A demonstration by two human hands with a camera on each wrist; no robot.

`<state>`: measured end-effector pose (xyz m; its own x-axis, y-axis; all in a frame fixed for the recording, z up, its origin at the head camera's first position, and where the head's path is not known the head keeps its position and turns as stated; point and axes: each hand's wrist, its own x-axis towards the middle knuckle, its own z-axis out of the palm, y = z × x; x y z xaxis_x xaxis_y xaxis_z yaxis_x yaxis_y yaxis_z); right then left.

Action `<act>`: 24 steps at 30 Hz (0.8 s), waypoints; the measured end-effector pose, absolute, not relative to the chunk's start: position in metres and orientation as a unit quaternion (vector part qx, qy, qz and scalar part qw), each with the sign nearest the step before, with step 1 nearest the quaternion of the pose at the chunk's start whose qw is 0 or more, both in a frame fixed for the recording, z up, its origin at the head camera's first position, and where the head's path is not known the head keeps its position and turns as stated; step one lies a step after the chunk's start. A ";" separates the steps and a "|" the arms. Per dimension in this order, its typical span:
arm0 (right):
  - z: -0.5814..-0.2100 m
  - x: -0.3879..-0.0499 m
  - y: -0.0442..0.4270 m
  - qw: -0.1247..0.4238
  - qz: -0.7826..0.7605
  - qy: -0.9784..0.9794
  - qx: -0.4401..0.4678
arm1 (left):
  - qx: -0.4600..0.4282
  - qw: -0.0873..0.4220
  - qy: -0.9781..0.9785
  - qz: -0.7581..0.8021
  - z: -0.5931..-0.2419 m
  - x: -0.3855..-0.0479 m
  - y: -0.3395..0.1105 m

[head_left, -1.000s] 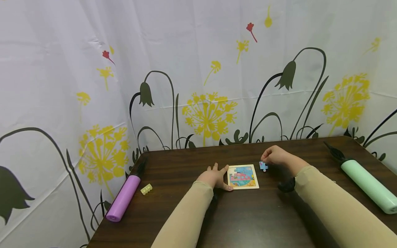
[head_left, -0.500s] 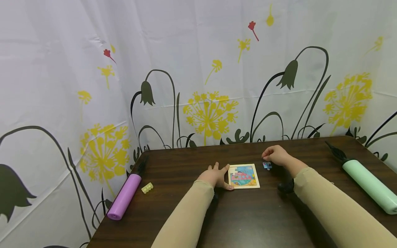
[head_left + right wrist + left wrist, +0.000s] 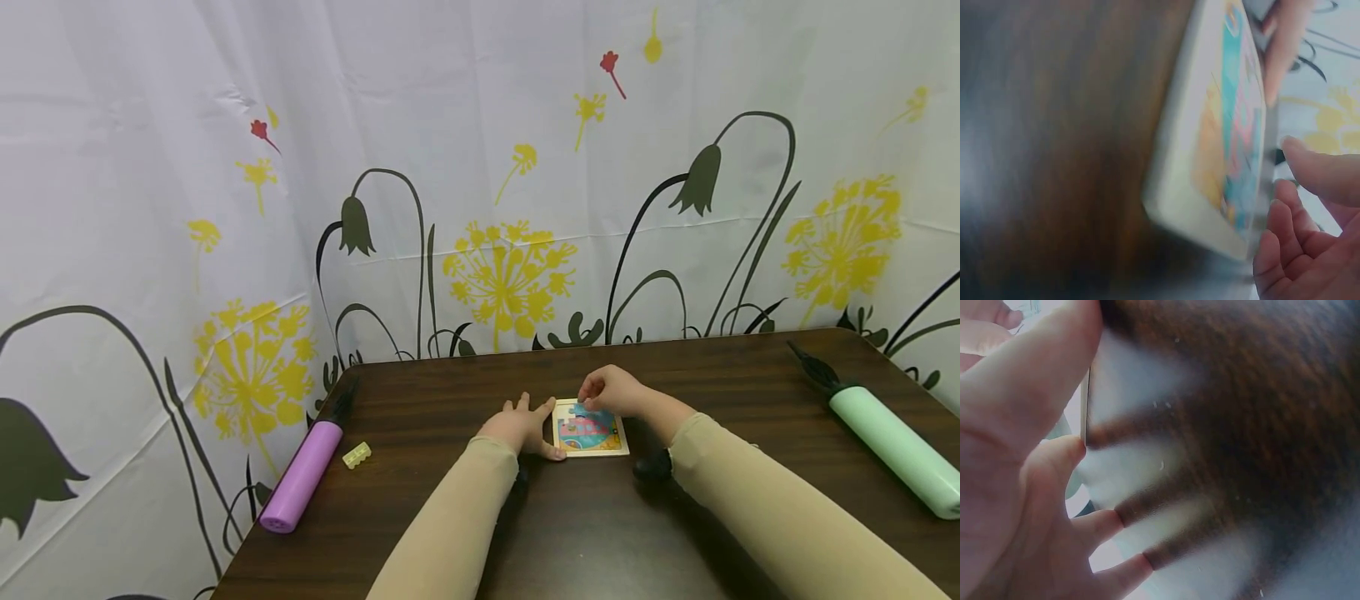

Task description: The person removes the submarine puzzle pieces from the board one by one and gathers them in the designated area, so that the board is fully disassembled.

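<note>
A square puzzle in a pale frame (image 3: pixel 600 453) lies flat on the table, its picture blue, pink and orange. My left hand (image 3: pixel 516 432) rests against the frame's left side with fingers spread, thumb at the near corner and index finger at the far one; the left wrist view shows the fingertips (image 3: pixel 1116 519) on the table. Over the frame's far edge, my right hand (image 3: pixel 615 392) pinches a small blue puzzle piece (image 3: pixel 581 409), mostly hidden by the fingers. In the right wrist view that hand (image 3: pixel 1310 231) is beside the frame (image 3: pixel 1179 187), and the piece cannot be made out.
A yellow block (image 3: pixel 356 455) and a purple pump (image 3: pixel 302 477) with a black nozzle lie on the left of the dark table (image 3: pixel 592 533). A mint-green pump (image 3: pixel 896 450) lies on the right. Behind hangs a flower-print curtain (image 3: pixel 420 100).
My right hand has picked up the blue piece from the table right of the puzzle and moved left, over the frame's far part. My left hand has stayed in place.
</note>
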<state>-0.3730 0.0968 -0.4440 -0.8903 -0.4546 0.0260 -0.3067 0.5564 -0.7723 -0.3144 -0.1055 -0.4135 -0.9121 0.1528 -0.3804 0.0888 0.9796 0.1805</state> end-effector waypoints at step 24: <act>-0.449 -0.365 0.073 0.098 -0.385 0.896 -0.198 | 0.061 0.195 0.976 0.082 -0.414 -0.312 -0.106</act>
